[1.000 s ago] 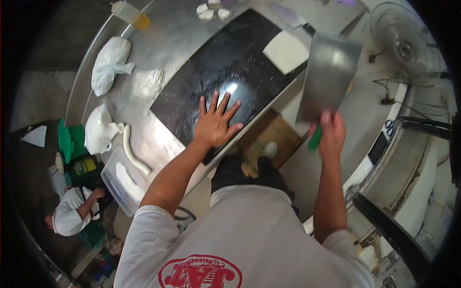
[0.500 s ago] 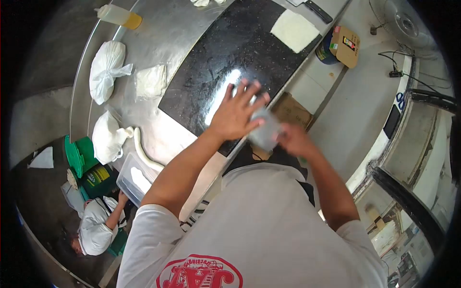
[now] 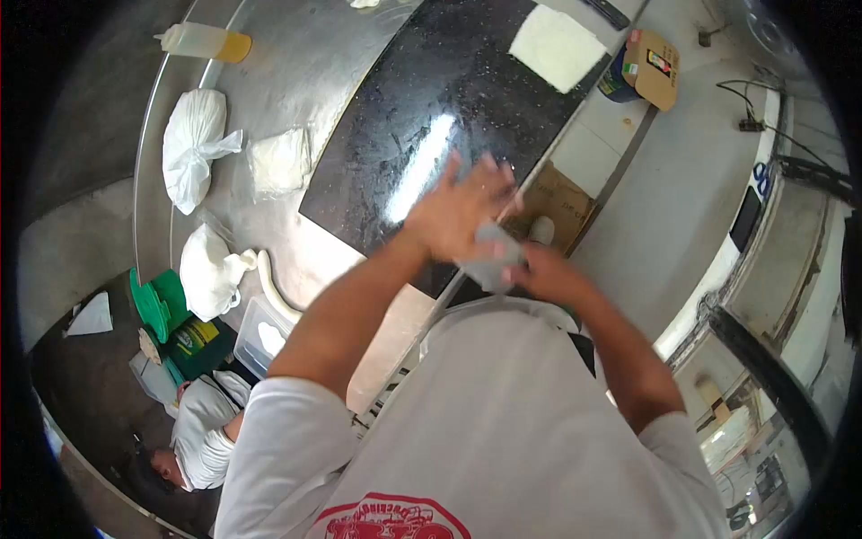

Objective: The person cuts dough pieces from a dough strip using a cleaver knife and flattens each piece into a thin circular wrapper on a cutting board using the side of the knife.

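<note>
My left hand point(image 3: 462, 208) is over the near edge of a black stone slab point(image 3: 476, 85), its fingers spread and blurred by motion. Just below its palm, a flat grey scraper point(image 3: 488, 265) overlaps the slab's edge, close to the left thumb. The fingers of my right hand point(image 3: 543, 269) are closed on the scraper's right side. At the slab's far right lies a flat white square sheet point(image 3: 558, 48) that looks like dough. White powder flecks and smears mark the slab's dark surface.
Left of the slab are a tied white bag point(image 3: 193, 148), another white bag point(image 3: 211, 269), a flat plastic packet point(image 3: 280, 163), a dough rope point(image 3: 272, 286) and a squeeze bottle point(image 3: 205, 41). A knife handle point(image 3: 609, 13) lies at the far edge. A co-worker point(image 3: 202, 431) is lower left.
My left hand has shifted slightly right, and the scraper has come closer under it. My right hand has moved a little left and down. The co-worker's arm has drawn back from the plastic tub.
</note>
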Available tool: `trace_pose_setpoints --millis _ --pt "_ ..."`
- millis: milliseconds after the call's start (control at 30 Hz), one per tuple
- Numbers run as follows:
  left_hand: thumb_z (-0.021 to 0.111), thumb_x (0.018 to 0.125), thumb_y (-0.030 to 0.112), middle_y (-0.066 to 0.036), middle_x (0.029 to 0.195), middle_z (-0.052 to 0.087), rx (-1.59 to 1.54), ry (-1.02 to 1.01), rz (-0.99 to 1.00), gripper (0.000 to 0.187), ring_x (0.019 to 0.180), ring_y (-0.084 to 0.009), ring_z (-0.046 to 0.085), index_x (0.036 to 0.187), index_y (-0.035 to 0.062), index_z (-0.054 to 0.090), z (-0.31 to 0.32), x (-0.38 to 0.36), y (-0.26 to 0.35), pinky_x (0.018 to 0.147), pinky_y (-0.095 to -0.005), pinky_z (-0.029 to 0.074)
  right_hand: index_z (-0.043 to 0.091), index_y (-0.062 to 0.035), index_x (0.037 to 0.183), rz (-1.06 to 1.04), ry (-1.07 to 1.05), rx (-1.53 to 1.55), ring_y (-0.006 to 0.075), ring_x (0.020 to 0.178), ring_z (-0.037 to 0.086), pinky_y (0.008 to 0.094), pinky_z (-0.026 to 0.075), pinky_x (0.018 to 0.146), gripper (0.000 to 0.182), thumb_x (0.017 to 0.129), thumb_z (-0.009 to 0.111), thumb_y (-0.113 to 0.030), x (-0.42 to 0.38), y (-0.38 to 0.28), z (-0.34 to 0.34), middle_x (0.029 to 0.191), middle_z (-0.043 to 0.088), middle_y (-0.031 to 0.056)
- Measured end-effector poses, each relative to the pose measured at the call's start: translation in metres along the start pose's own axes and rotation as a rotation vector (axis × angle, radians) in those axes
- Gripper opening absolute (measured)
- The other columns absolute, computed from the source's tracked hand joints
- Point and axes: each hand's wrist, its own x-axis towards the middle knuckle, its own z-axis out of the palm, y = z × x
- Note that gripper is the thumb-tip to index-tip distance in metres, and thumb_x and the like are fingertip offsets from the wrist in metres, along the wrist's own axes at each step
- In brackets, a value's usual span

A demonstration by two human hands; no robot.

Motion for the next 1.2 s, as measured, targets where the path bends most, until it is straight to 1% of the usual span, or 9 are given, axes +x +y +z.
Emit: trace_pose_setpoints --millis 33,133,200,300,500,633,767,900,1200 --pt "0.047 0.09 0.077 -0.006 0.165 0.034 0.003 -0.133 0.197 0.08 0.155 -0.0345 0.025 0.152 0.0259 0.05 0.004 -0.01 0.009 0.122 -0.0687 0.013 0.063 -0.0005 0.126 0.008 -0.012 0.001 0.0403 0.093 0.072 0.0482 0.055 0.085 0.053 0.09 0.074 -0.038 -0.013 -0.004 0.014 0.099 0.074 0.0212" --pt "0.049 0.091 0.074 -0.005 0.164 0.036 -0.079 -0.002 0.208 0.077 0.155 -0.0304 0.026 0.151 0.0262 0.05 0.027 -0.004 0.002 0.123 -0.0663 0.014 0.064 0.0006 0.123 0.322 0.158 -0.243 0.0419 0.099 0.071 0.0495 0.055 0.088 0.06 0.084 0.08 -0.042 -0.008 -0.017 0.024 0.105 0.073 0.0236" --pt "0.051 0.092 0.071 -0.006 0.164 0.038 0.063 0.036 0.129 0.076 0.155 -0.0285 0.027 0.153 0.0257 0.048 0.005 0.009 -0.013 0.124 -0.0632 0.014 0.062 0.0017 0.123 0.443 0.007 -0.337 0.0438 0.101 0.07 0.0507 0.055 0.089 0.068 0.079 0.083 -0.046 0.017 -0.039 -0.012 0.107 0.072 0.0261" --pt "0.047 0.094 0.07 -0.008 0.164 0.036 0.11 0.117 0.025 0.076 0.156 -0.0278 0.024 0.155 0.0251 0.044 -0.008 0.03 -0.044 0.124 -0.062 0.013 0.059 0.0021 0.124 0.266 -0.065 -0.339 0.0449 0.101 0.07 0.0506 0.055 0.089 0.072 0.079 0.083 -0.049 0.058 -0.036 -0.049 0.105 0.072 0.0271" --pt "0.048 0.093 0.071 -0.01 0.163 0.037 -0.009 0.056 0.112 0.076 0.155 -0.0366 0.024 0.153 0.0249 0.048 0.016 -0.007 -0.001 0.123 -0.0653 0.012 0.057 0.0048 0.125 0.189 0.085 -0.253 0.0464 0.102 0.069 0.0516 0.056 0.087 0.075 0.078 0.084 -0.047 -0.01 0.003 0.024 0.104 0.071 0.0294" --pt "0.05 0.092 0.071 -0.008 0.16 0.042 -0.062 0.121 0.148 0.073 0.155 -0.0355 0.025 0.149 0.0249 0.053 0.024 0.023 -0.015 0.123 -0.0655 0.014 0.056 0.0056 0.124 0.455 0.142 -0.313 0.0459 0.103 0.069 0.0525 0.055 0.087 0.074 0.078 0.084 -0.044 -0.007 -0.052 0.001 0.105 0.07 0.0298" --pt "0.055 0.091 0.069 -0.009 0.163 0.037 0.137 0.193 0.015 0.074 0.155 -0.0357 0.025 0.151 0.0254 0.05 -0.013 0.045 -0.056 0.124 -0.0616 0.015 0.056 0.0043 0.126 0.365 0.067 -0.431 0.0449 0.104 0.069 0.0529 0.054 0.088 0.073 0.077 0.085 -0.042 0.061 -0.073 -0.061 0.108 0.07 0.0295" --pt "0.054 0.092 0.07 -0.011 0.166 0.032 0.09 0.095 0.067 0.077 0.155 -0.0356 0.023 0.154 0.026 0.045 -0.007 0.033 -0.041 0.125 -0.0621 0.011 0.055 0.0046 0.126 0.219 0.16 -0.318 0.0427 0.097 0.071 0.0514 0.056 0.083 0.074 0.076 0.086 -0.041 0.025 -0.039 -0.015 0.101 0.072 0.0266" --pt "0.055 0.091 0.069 -0.009 0.154 0.049 0.161 0.241 0.03 0.072 0.149 -0.0386 0.034 0.147 0.0241 0.055 -0.008 0.054 -0.041 0.121 -0.0646 0.02 0.056 0.0034 0.118 0.343 0.114 -0.423 0.0436 0.103 0.07 0.0524 0.055 0.087 0.068 0.076 0.086 -0.041 0.049 -0.051 -0.062 0.107 0.071 0.027"
